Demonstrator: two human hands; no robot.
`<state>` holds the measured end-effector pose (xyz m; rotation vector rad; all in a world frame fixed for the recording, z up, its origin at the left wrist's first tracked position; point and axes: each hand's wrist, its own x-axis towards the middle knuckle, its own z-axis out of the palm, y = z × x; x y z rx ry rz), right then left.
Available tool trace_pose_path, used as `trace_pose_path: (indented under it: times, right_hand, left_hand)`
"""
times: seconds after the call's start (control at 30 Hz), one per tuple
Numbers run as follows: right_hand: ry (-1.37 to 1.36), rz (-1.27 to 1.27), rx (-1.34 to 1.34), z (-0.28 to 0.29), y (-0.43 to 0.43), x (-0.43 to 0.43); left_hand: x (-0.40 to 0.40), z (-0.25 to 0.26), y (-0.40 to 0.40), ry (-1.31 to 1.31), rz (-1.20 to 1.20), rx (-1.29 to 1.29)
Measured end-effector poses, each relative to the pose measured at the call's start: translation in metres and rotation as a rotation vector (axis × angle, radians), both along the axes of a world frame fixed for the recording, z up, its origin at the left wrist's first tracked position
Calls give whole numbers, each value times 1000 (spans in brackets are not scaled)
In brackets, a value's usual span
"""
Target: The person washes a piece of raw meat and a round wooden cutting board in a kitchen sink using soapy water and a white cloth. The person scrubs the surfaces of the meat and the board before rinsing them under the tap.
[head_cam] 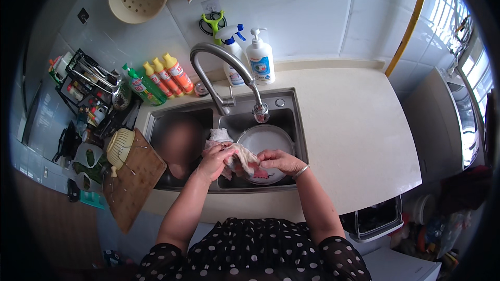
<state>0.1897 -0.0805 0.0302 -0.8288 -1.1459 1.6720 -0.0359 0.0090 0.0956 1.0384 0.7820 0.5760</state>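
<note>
Over the right bowl of the steel double sink (300, 125), my left hand (214, 160) grips a wet cream cloth (245, 155) with pink and red patches. The fingertips of my right hand (282, 161) pinch the same cloth from the other side. It hangs bunched between both hands, above a round metal basin (267, 134). A white textured cloth (220, 135) lies over the sink divider, partly behind my left hand. The curved steel faucet (218, 48) reaches over the right bowl; no water stream is visible from its spout.
A blurred round shape (180, 140) fills the left sink bowl. Left of it lie a wooden cutting board (134, 183) and a cream plastic basket (120, 150). Several detergent bottles (179, 74) and a white pump bottle (261, 60) line the wall. The countertop (351, 132) extends right.
</note>
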Motion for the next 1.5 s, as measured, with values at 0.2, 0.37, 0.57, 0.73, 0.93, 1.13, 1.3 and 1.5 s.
trace_pose_path:
  times: [0.2,0.37,0.57,0.73,0.93,1.13,1.3,1.5]
  right_hand:
    - [352,-296,-126,-4,2,-20]
    - [354,-655,-105,13,15,-48]
    - [-376,-875,345,71,3,-122]
    - [-541,-1089,256,47,41,-93]
    - [-556,-1041,288,49,24,-109]
    - [-568,-1005,376,39,25,-119]
    - [-677,-1017,265,32,49,-81]
    - [-248,-916,-41,-6,58,-57]
  left_hand:
    - [15,0,-7,-92,133,-111]
    - [11,-45,5,-77,229,-99]
    - [36,-50,8,-218,324,-421]
    - [68,-23,-26,-17,607,-241]
    - [51,-42,-17,-110,528,-217]
    - [48,-53,-9,-311,421,-381]
    - [56,-34,-20,-17,461,-167]
    - [25,-40,12,-336,164,-503]
